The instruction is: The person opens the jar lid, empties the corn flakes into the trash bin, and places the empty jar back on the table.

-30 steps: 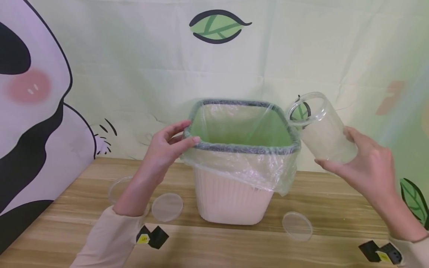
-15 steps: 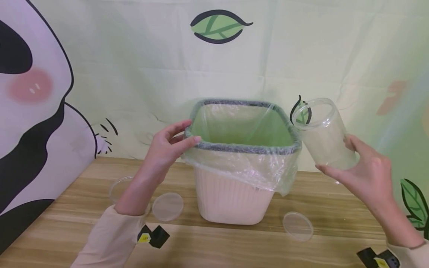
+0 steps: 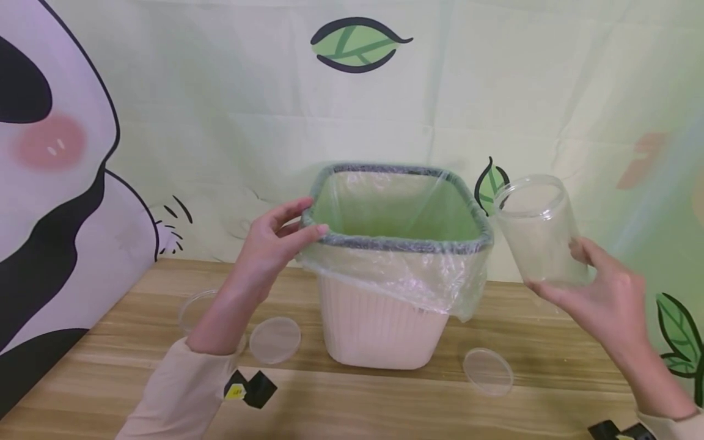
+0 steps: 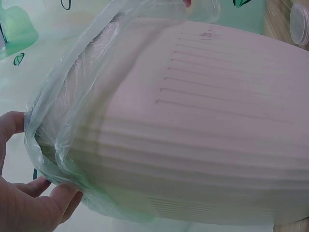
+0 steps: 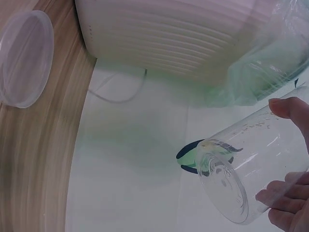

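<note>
A pale pink trash can [image 3: 385, 330] stands on the table, lined with a thin clear plastic bag [image 3: 407, 269] folded over its dark rim. My left hand [image 3: 266, 247] holds the rim at its left front corner, thumb in front and fingers at the side; the left wrist view shows the bagged rim between the fingers [image 4: 36, 186] and thumb. To the right of the can, my right hand [image 3: 610, 293] grips a clear plastic jar [image 3: 541, 244] near its base. The jar has no lid, tilts slightly left and is off the table. Small specks cling to its wall in the right wrist view.
A round clear lid [image 3: 275, 340] lies left of the can, another lid [image 3: 488, 371] at its right front. A clear round item [image 3: 189, 311] is partly hidden behind my left forearm. A printed cloth backdrop [image 3: 231, 153] hangs directly behind the table [image 3: 352, 406].
The jar in my right hand has moved down and slightly right, away from the can's rim, and has turned more upright. My left hand has stayed at the rim.
</note>
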`<action>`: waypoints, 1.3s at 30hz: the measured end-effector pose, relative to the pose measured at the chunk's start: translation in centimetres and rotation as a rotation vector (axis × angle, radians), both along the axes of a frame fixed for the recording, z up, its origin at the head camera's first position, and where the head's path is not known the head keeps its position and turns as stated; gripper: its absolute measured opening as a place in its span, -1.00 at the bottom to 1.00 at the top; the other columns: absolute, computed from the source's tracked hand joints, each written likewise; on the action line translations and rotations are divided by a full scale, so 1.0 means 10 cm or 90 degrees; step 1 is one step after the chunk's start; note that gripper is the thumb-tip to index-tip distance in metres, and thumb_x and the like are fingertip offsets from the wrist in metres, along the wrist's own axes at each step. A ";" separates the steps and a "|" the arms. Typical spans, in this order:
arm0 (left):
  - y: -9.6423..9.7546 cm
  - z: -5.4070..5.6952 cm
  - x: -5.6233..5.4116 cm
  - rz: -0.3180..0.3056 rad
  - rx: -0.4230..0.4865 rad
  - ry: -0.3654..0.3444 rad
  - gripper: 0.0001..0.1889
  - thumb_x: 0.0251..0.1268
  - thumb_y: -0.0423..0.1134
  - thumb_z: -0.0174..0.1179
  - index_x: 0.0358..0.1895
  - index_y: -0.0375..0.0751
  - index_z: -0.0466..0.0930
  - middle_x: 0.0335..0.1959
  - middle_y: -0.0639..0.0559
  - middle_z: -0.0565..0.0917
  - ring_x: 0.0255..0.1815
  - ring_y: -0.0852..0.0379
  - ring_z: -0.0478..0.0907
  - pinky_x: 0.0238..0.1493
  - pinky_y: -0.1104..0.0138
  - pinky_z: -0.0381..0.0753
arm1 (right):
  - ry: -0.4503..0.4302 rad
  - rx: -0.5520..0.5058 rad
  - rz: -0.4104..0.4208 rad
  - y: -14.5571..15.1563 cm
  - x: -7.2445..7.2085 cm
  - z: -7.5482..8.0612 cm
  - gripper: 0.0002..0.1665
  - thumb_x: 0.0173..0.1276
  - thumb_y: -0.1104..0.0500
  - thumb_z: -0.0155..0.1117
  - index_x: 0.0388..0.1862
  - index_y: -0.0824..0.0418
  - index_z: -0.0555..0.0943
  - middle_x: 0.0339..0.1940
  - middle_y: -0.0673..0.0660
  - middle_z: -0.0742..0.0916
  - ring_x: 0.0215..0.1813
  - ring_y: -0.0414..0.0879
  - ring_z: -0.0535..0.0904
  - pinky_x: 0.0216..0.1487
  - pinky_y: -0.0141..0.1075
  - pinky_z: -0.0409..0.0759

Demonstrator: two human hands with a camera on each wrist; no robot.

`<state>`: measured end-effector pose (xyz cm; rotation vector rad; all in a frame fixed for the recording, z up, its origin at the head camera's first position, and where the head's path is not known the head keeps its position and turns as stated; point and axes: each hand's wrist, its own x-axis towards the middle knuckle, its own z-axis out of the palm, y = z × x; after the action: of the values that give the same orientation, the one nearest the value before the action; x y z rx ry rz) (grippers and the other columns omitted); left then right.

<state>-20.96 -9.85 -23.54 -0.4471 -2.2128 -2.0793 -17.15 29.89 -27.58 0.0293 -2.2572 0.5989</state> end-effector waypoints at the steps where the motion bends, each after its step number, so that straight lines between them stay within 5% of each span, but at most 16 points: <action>1: 0.00 0.00 0.00 -0.001 0.001 0.000 -0.38 0.17 -0.25 0.19 0.32 -0.17 0.23 0.29 -0.08 0.27 0.23 0.03 0.29 0.21 0.16 0.28 | -0.003 -0.004 -0.002 0.01 0.00 -0.01 -0.06 -0.40 0.05 0.62 0.03 0.42 0.50 -0.15 0.43 0.64 -0.21 0.30 0.52 -0.43 -0.44 0.25; 10: -0.01 0.00 0.01 -0.006 -0.003 0.003 -0.38 0.18 -0.24 0.19 0.32 -0.19 0.21 0.30 -0.08 0.25 0.23 0.02 0.28 0.22 0.15 0.27 | 0.002 -0.013 -0.015 0.09 -0.01 -0.13 -0.08 -0.42 0.07 0.63 0.01 0.42 0.51 -0.16 0.44 0.64 -0.20 0.35 0.53 -0.43 -0.49 0.23; 20: -0.01 0.01 0.01 -0.005 0.001 0.004 -0.38 0.18 -0.25 0.19 0.32 -0.19 0.21 0.30 -0.07 0.26 0.23 0.03 0.28 0.21 0.15 0.28 | -0.053 -0.030 -0.033 0.20 0.02 -0.27 -0.09 -0.27 0.03 0.58 0.08 0.41 0.45 -0.09 0.46 0.61 -0.09 0.36 0.48 -0.29 -0.21 0.35; 25: -0.01 -0.01 0.00 -0.006 0.001 0.003 -0.38 0.18 -0.25 0.19 0.32 -0.18 0.22 0.29 -0.07 0.25 0.23 0.02 0.28 0.21 0.15 0.28 | -0.095 -0.049 -0.037 0.25 0.04 -0.34 -0.03 -0.19 -0.01 0.54 0.16 0.43 0.38 -0.03 0.49 0.56 0.01 0.41 0.41 -0.12 0.18 0.33; 39: 0.00 0.00 0.00 -0.004 0.000 0.002 -0.39 0.18 -0.25 0.19 0.32 -0.17 0.22 0.29 -0.08 0.26 0.23 0.02 0.28 0.21 0.14 0.28 | -0.192 -0.091 -0.060 0.34 0.08 -0.58 0.15 -0.13 -0.14 0.49 0.31 0.42 0.19 0.11 0.49 0.48 0.13 0.43 0.31 -0.02 0.27 0.27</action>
<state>-20.95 -9.89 -23.55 -0.4564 -2.2117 -2.0810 -16.32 33.32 -33.34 -0.2527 -2.4804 0.7546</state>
